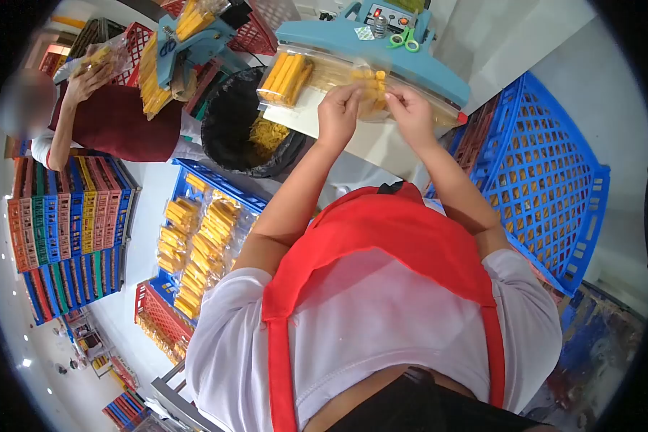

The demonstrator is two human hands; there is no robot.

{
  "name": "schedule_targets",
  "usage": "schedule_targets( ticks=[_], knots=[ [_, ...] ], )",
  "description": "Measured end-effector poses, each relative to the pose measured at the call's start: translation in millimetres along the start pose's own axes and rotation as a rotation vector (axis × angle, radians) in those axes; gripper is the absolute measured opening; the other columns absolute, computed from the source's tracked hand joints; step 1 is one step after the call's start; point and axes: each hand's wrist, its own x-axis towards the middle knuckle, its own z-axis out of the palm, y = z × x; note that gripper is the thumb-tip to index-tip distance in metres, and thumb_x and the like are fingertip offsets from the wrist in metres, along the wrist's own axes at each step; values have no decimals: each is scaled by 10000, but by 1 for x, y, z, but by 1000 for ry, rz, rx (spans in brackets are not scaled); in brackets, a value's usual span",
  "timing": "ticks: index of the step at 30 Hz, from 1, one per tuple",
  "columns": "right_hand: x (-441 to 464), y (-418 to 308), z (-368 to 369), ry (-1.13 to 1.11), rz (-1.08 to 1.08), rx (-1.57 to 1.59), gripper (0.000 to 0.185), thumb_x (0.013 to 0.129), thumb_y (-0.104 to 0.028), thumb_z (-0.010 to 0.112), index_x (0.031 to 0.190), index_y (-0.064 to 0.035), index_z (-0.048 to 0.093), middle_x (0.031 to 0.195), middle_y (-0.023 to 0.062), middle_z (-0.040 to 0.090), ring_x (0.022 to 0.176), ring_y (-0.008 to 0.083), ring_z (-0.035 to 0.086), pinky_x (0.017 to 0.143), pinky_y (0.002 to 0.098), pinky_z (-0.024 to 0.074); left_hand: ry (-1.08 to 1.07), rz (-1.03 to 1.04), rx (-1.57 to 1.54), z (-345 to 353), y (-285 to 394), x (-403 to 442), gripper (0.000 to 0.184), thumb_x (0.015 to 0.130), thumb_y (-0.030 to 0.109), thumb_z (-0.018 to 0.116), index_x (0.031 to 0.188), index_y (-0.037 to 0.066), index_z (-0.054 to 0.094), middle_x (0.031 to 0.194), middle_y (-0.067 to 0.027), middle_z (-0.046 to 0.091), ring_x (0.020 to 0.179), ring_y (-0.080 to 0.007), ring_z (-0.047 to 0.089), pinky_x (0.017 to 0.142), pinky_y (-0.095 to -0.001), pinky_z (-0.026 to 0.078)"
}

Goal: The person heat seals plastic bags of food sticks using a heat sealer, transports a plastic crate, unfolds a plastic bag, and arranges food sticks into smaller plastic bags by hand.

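Both my hands are at the white work surface [317,119] in front of a blue-green sealing machine [317,36]. My left hand [340,115] pinches the left side of a clear plastic bag [371,90] that holds yellow sticks. On the bag's right side, my right hand [410,114] has its fingers closed on the plastic. The bag's top edge lies along the machine's front. To the left, another clear bag of yellow sticks [286,78] lies flat by the machine. Green scissors [405,39] rest on top of the machine.
A black-lined bin [227,122] holds yellow scraps. Beyond it a co-worker [115,119] holds up a bag near a second machine [187,54]. Blue crate [248,198] with bagged sticks stands at lower left, a tall blue crate [540,158] at right, stacked crates [72,209] far left.
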Motion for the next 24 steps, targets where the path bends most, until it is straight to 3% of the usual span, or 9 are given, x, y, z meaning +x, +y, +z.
schedule_targets(
  ticks=[4, 6, 8, 11, 13, 18, 19, 21, 24],
  knots=[
    [-4, -5, -11, -94, 21, -118, 173, 758, -75, 567, 894, 27, 594, 1034, 91, 530, 834, 106, 520, 633, 229, 431, -70, -88, -134, -12, -17, -3, 123, 739, 88, 582, 849, 42, 613, 857, -118, 573, 792, -209, 550, 613, -282, 443],
    [-5, -5, -12, -152, -168, -112, 130, 750, -61, 569, 852, 8, 611, 1108, 79, 488, 857, 114, 516, 645, 219, 430, -76, -70, -226, -17, -14, -6, 103, 719, 75, 589, 817, 49, 611, 906, -106, 557, 808, -191, 539, 604, -264, 445],
    [-1, -14, -13, -233, -74, -12, 119, 746, -55, 569, 838, 5, 615, 1114, 72, 476, 849, 119, 514, 659, 221, 426, -76, -63, -316, -21, -14, -6, 86, 700, 62, 595, 785, 57, 609, 954, -94, 541, 824, -173, 527, 594, -246, 447],
    [17, -8, -15, -345, -12, 86, 100, 737, -40, 571, 811, 9, 618, 1099, 62, 468, 823, 119, 510, 673, 222, 420, -279, 3, -354, -27, -27, 16, 94, 676, 45, 581, 768, 58, 598, 1049, -92, 482, 875, -150, 504, 595, -226, 454],
    [17, -17, -11, -378, -26, 84, 91, 732, -31, 573, 797, 15, 617, 1077, 59, 473, 805, 113, 508, 673, 221, 418, -518, -43, -454, -36, -23, 27, 88, 681, 4, 588, 753, 47, 562, 1160, -94, 376, 901, -131, 471, 700, -237, 423],
    [20, -58, -5, -333, 68, 300, 109, 719, -12, 588, 811, 46, 588, 903, 73, 532, 752, 101, 515, 639, 206, 417, -477, -171, -769, -43, 6, 34, 33, 775, 39, 552, 803, 25, 545, 810, -49, 561, 728, -131, 528, 691, -237, 426],
    [23, -55, -3, -330, 72, 298, 109, 719, -12, 588, 811, 46, 588, 903, 73, 532, 752, 101, 515, 639, 206, 417, -479, -174, -773, -38, 4, 35, 33, 775, 39, 552, 803, 25, 545, 810, -49, 561, 728, -131, 528, 691, -237, 426],
    [33, -38, 0, -135, 350, 364, 270, 713, 9, 589, 968, 64, 522, 857, 93, 550, 743, 116, 534, 645, 215, 433, -302, -495, -866, -24, -14, 42, 51, 795, 69, 546, 811, 22, 542, 828, -56, 566, 701, -116, 539, 661, -221, 444],
    [37, -14, 3, -84, 337, 316, 420, 709, 28, 582, 1091, 69, 411, 866, 119, 552, 742, 133, 551, 653, 224, 446, -232, -605, -890, -4, -35, 33, 191, 784, 26, 529, 959, -14, 462, 774, -81, 565, 711, -123, 563, 624, -217, 467]
  ],
)
